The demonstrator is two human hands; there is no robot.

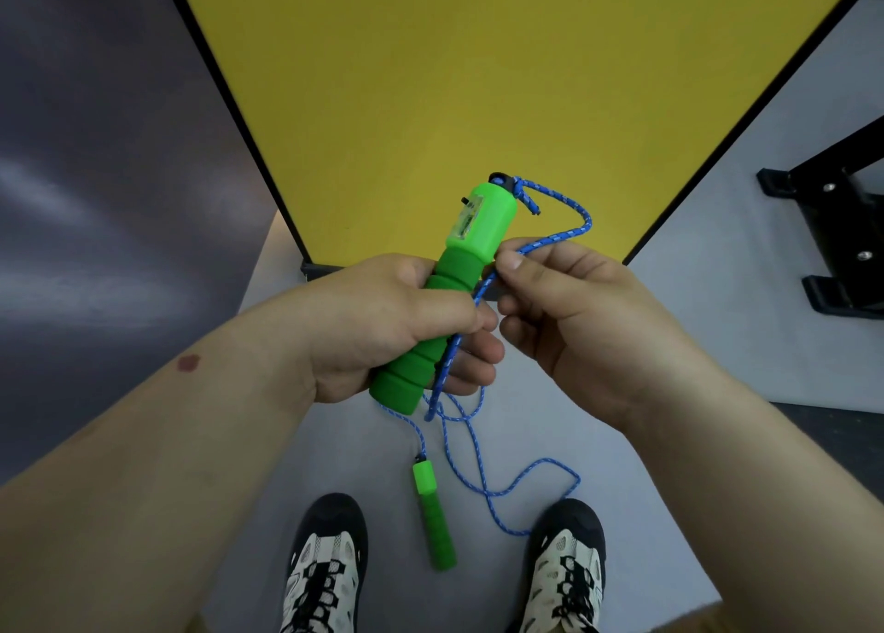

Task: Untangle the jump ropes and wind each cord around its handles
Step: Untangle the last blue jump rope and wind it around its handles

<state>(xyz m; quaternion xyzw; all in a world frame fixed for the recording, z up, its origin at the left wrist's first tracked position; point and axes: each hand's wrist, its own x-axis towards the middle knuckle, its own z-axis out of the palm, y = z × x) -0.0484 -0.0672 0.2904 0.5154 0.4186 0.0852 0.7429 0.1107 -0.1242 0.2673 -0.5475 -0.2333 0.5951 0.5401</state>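
Your left hand (382, 326) grips the green foam-grip handle (430, 307), right hand (574, 307) pinches the blue braided cord (483, 470); looks like winding's just starting, so loop it snug next.

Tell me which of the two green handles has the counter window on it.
The green handle in the left hand's grip: its top shows a clear window. The other handle, dangling by the shoes, shows none.
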